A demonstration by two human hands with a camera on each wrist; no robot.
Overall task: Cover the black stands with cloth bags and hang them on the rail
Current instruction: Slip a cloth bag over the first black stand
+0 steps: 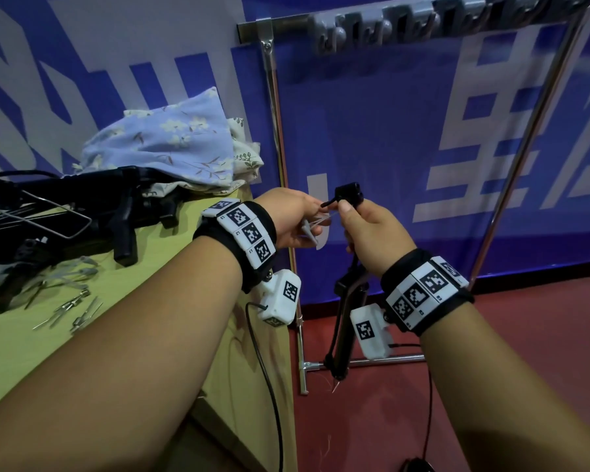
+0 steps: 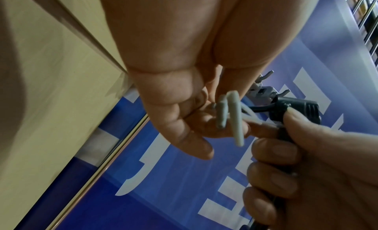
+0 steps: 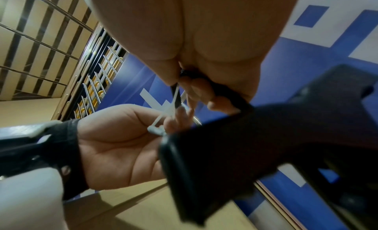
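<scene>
My right hand (image 1: 368, 229) grips a black stand (image 1: 346, 195) near its head, with the folded body (image 1: 346, 321) hanging down past the wrist. My left hand (image 1: 297, 219) pinches a small grey-white plastic clip (image 1: 312, 228) right beside the stand's head. In the left wrist view the clip (image 2: 231, 115) sits between my fingers, touching the black stand (image 2: 294, 109). The right wrist view shows the stand's body (image 3: 255, 152) close to the lens and the clip (image 3: 161, 125). Floral cloth bags (image 1: 164, 141) lie piled on the table. The rail (image 1: 286, 23) runs along the top.
More black stands (image 1: 82, 212) and wire hangers lie on the yellow table (image 1: 31, 352) at left, with several small metal clips (image 1: 75, 311) near them. Grey hooks (image 1: 406, 22) hang on the rail. The rack's upright (image 1: 280, 148) stands beside the table edge. Red floor lies to the right.
</scene>
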